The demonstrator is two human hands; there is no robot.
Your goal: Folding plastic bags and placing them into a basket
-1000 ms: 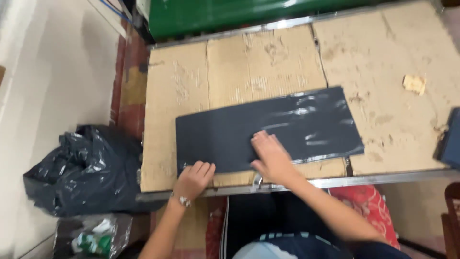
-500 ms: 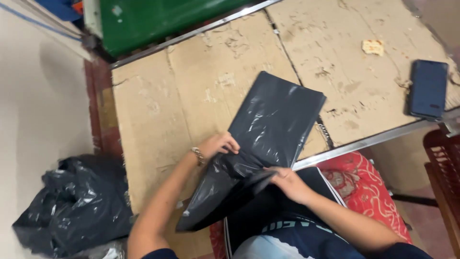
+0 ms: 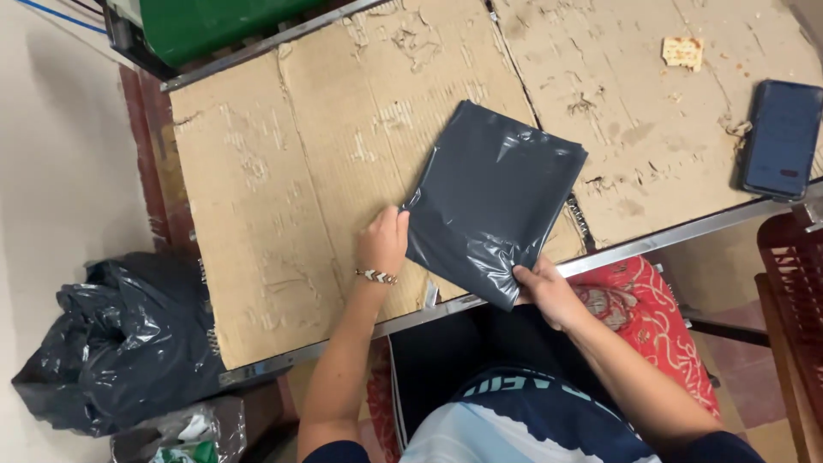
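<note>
A dark grey plastic bag [image 3: 493,199], folded to a rough square, lies on the cardboard-covered table [image 3: 291,189]. My left hand [image 3: 383,240] pinches its left corner; a beaded bracelet is on that wrist. My right hand [image 3: 544,287] grips the bag's near corner, which hangs slightly over the table's metal front edge.
A dark phone [image 3: 780,139] lies at the table's right edge. A torn cardboard scrap [image 3: 682,51] sits at the far right. A green bin [image 3: 214,21] stands behind the table. A black rubbish bag [image 3: 120,343] is on the floor at the left, a red patterned cushion [image 3: 643,317] below the table, a wooden chair [image 3: 793,300] at the right.
The bag lay flat and long under both hands, was then lifted and folded over, and is now a smaller square. The camera view has shifted left.
</note>
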